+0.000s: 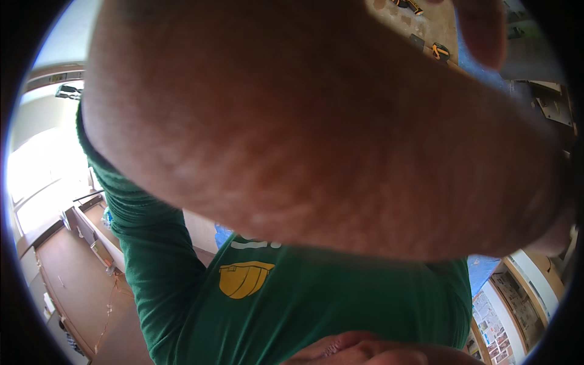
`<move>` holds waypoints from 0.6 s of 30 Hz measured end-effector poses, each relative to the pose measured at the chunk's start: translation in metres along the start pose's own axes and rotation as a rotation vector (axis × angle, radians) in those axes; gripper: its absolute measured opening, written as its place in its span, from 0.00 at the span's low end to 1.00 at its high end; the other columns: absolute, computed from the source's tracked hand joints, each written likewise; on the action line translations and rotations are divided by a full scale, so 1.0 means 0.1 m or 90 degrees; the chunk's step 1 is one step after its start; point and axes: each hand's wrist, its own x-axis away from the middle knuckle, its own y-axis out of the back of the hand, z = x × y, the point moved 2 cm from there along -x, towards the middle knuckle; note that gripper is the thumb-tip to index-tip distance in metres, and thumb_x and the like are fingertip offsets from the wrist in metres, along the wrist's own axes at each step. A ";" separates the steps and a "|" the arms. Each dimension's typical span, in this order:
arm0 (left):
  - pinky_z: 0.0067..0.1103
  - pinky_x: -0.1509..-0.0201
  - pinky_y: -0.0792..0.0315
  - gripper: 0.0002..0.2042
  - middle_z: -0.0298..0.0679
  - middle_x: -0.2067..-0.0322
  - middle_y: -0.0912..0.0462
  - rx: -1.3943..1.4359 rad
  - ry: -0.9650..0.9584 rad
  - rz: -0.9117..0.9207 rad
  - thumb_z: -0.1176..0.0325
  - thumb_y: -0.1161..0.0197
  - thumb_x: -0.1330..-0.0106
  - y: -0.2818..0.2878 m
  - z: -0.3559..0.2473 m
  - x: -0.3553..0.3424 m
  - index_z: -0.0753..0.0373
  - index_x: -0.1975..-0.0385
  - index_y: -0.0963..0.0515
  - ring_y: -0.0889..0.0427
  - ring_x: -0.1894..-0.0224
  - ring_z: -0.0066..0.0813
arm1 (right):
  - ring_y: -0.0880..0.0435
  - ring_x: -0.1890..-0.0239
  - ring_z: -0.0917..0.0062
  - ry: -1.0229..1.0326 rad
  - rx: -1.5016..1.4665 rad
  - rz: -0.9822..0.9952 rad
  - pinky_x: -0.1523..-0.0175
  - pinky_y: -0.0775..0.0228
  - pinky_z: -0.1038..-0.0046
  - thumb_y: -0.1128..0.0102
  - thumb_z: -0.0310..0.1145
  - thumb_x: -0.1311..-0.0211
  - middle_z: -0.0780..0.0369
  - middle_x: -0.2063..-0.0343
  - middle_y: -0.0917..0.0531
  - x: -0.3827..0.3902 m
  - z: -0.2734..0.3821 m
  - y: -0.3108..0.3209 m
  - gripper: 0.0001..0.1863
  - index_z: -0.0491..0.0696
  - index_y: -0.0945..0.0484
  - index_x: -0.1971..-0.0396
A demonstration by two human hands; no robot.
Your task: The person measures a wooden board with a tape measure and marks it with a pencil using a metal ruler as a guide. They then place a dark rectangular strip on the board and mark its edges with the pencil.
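Observation:
My bare left forearm (316,140) crosses the view very close up and hides most of the middle. Its green sleeve (155,243) is pushed back near the elbow. Toward the right rim the arm narrows, and only a sliver of my left hand (552,237) shows there; its fingers are hidden. A blurred finger (483,33) hangs into the upper right; whose it is, I cannot tell. Low in front of my green shirt (340,298), my right hand (365,353) is cut off by the lower edge. Its visible fingers are curled; anything in them is hidden.
Beyond the arm, yellow-and-black tools (440,52) lie on a stained tan board (398,21) beside a blue surface. A brown panel (79,286) with an orange cord stands left, near a bright window (45,164). Shelving with papers (496,328) is at lower right.

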 end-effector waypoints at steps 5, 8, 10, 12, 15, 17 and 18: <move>0.27 0.53 0.23 0.20 0.44 0.57 0.14 0.024 -0.043 0.119 0.56 0.29 0.34 -0.20 0.31 -0.03 0.65 0.52 0.18 0.14 0.54 0.33 | 0.32 0.80 0.87 0.028 0.089 -0.065 0.76 0.43 0.81 0.35 0.32 0.33 0.69 0.75 0.21 0.12 0.03 0.38 0.06 0.47 0.19 0.62; 0.28 0.54 0.24 0.21 0.45 0.57 0.14 0.009 0.025 0.127 0.53 0.29 0.34 -0.25 0.14 0.04 0.65 0.52 0.18 0.14 0.54 0.34 | 0.29 0.78 0.83 0.055 0.122 -0.026 0.74 0.40 0.77 0.35 0.32 0.34 0.67 0.73 0.21 -0.05 0.15 0.11 0.06 0.46 0.19 0.62; 0.29 0.54 0.25 0.22 0.45 0.56 0.14 0.015 0.000 0.146 0.52 0.29 0.35 -0.27 0.26 0.04 0.65 0.52 0.18 0.14 0.54 0.35 | 0.27 0.77 0.81 0.076 0.179 -0.095 0.72 0.37 0.75 0.35 0.31 0.35 0.65 0.72 0.20 0.05 0.15 0.28 0.06 0.46 0.19 0.62; 0.29 0.55 0.25 0.23 0.46 0.56 0.14 0.012 0.011 0.153 0.50 0.29 0.35 -0.29 0.23 0.03 0.65 0.52 0.18 0.14 0.54 0.36 | 0.26 0.76 0.78 0.132 0.261 -0.167 0.71 0.35 0.73 0.35 0.31 0.35 0.63 0.71 0.20 0.14 0.28 0.21 0.06 0.45 0.19 0.62; 0.30 0.56 0.26 0.25 0.46 0.55 0.14 0.012 0.015 0.154 0.47 0.30 0.35 -0.30 0.25 0.04 0.64 0.51 0.18 0.15 0.53 0.37 | 0.23 0.74 0.74 0.347 0.361 -0.322 0.69 0.32 0.70 0.35 0.31 0.36 0.61 0.70 0.19 0.61 0.59 -0.05 0.07 0.45 0.19 0.62; 0.30 0.56 0.26 0.26 0.47 0.55 0.14 0.015 0.011 0.147 0.46 0.30 0.35 -0.24 0.22 0.03 0.64 0.51 0.18 0.15 0.53 0.38 | 0.22 0.73 0.71 0.344 0.404 -0.281 0.68 0.30 0.68 0.35 0.30 0.37 0.60 0.69 0.19 0.74 0.75 -0.35 0.07 0.44 0.18 0.62; 0.31 0.57 0.26 0.26 0.47 0.55 0.14 0.012 0.014 0.144 0.45 0.30 0.35 -0.20 0.16 0.03 0.64 0.51 0.18 0.15 0.53 0.39 | 0.21 0.72 0.70 0.324 0.437 -0.254 0.67 0.29 0.67 0.35 0.30 0.37 0.59 0.68 0.19 0.64 0.75 -0.47 0.07 0.44 0.18 0.62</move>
